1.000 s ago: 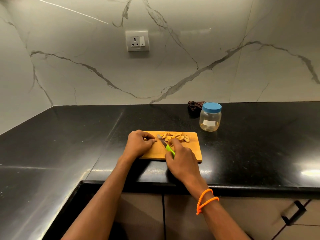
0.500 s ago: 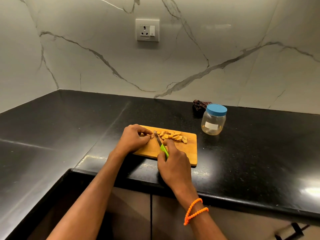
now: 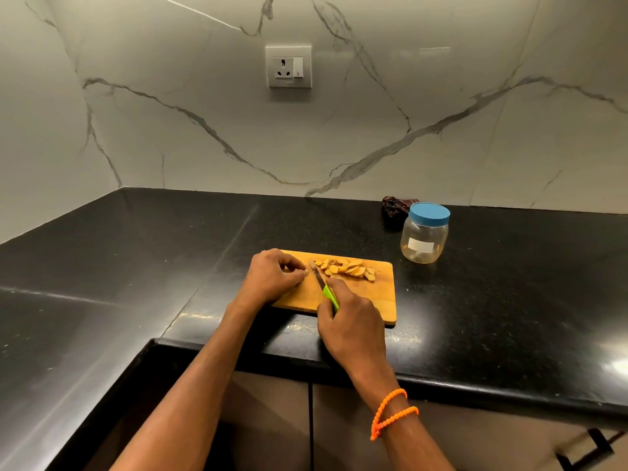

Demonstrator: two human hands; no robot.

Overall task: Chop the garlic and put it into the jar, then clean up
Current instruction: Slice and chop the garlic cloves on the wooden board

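Head view: rectangular wooden cutting board (image 3: 380, 300) on black stone counter (image 3: 509, 300). Left hand (image 3: 272, 278), fingers curled, pinches a small garlic piece (image 3: 306, 273) at the board's left end. Right hand (image 3: 351, 329) grips green-handled knife (image 3: 324, 285), blade beside that piece. Pale sliced garlic pile (image 3: 346, 267) right of blade. Clear blue-lidded plastic jar (image 3: 424, 237) stands closed behind the board's right corner.

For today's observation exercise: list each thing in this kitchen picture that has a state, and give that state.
Jar: upright, lid on, looks empty.
Garlic: sliced, piled on the board.
Board: flat on the counter.
Knife: gripped by the right hand.
Left hand: fingers pinching a small garlic piece.
Cloth: crumpled behind the jar.
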